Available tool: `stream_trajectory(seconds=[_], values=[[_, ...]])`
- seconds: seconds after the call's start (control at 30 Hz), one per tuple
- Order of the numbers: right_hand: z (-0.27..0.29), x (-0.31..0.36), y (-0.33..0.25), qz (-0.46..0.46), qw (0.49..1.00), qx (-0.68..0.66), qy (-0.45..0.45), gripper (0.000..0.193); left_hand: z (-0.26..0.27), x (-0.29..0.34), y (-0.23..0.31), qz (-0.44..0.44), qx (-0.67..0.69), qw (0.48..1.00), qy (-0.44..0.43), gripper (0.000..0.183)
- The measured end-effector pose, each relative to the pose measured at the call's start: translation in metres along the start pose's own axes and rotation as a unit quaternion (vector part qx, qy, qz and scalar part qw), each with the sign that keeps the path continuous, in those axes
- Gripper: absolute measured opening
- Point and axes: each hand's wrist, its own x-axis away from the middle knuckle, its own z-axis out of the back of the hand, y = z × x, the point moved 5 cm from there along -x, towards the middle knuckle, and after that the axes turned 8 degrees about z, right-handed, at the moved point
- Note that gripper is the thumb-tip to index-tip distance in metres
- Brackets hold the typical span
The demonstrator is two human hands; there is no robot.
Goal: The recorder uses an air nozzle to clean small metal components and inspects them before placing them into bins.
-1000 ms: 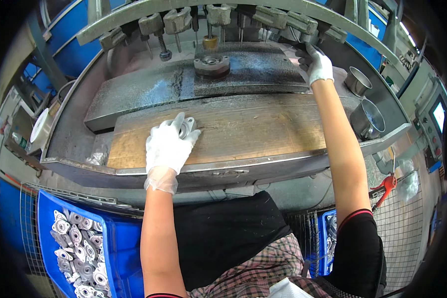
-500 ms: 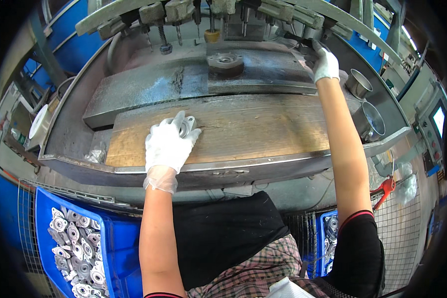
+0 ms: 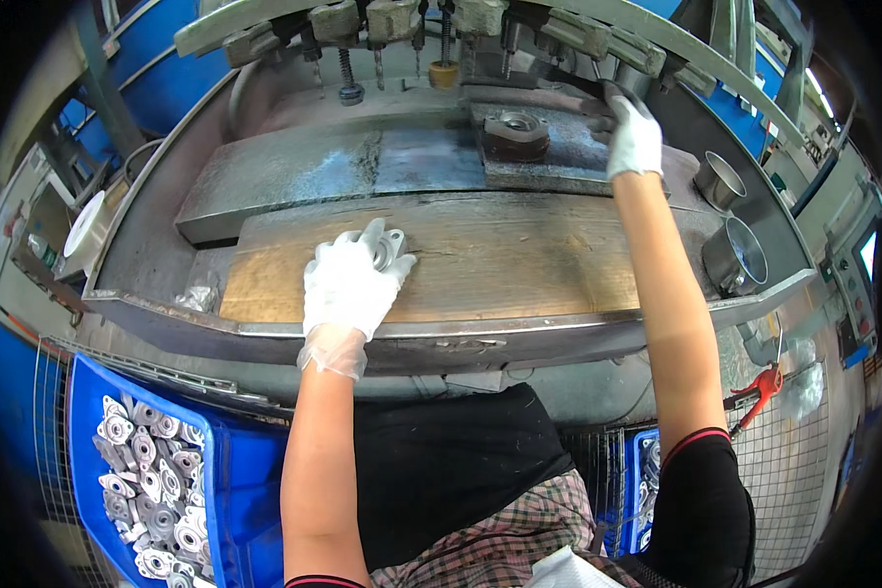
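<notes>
My left hand (image 3: 351, 279), in a white glove, rests on the wooden board (image 3: 519, 245) with its fingers curled round a small grey metal flange (image 3: 390, 247). Part of the flange is covered by the glove. At the far right my right hand (image 3: 633, 132), in a white glove with dark, soiled fingers, closes on a dark handle (image 3: 573, 82); its grip is partly hidden. Left of that hand, a round-holed metal fixture (image 3: 515, 135) sits on a dark sliding plate (image 3: 549, 174).
Overhead hangs a row of drill spindles (image 3: 377, 64). Two metal cups (image 3: 735, 257) stand at the tray's right wall. Below left, a blue bin (image 3: 240, 490) holds many flanges; another blue bin (image 3: 642, 441) is below right. A red-handled tool (image 3: 759, 392) hangs at right.
The plate and its fixture have slid right, away from the spindles' middle. My right hand stays on the handle, and my left still holds the flange on the board. The view has shifted slightly.
</notes>
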Motion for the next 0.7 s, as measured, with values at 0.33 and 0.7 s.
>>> stream_trajectory(seconds=[0.33,0.7], values=[[0.007,0.044,0.003,-0.049,0.997,-0.048,-0.048,0.029,-0.003,0.001,-0.010,0.000,-0.009,1.000,0.029,0.060],[-0.045,0.055,0.034,-0.104,0.994,0.013,-0.009,0.028,-0.007,-0.004,-0.009,-0.020,-0.001,1.000,0.018,0.060]])
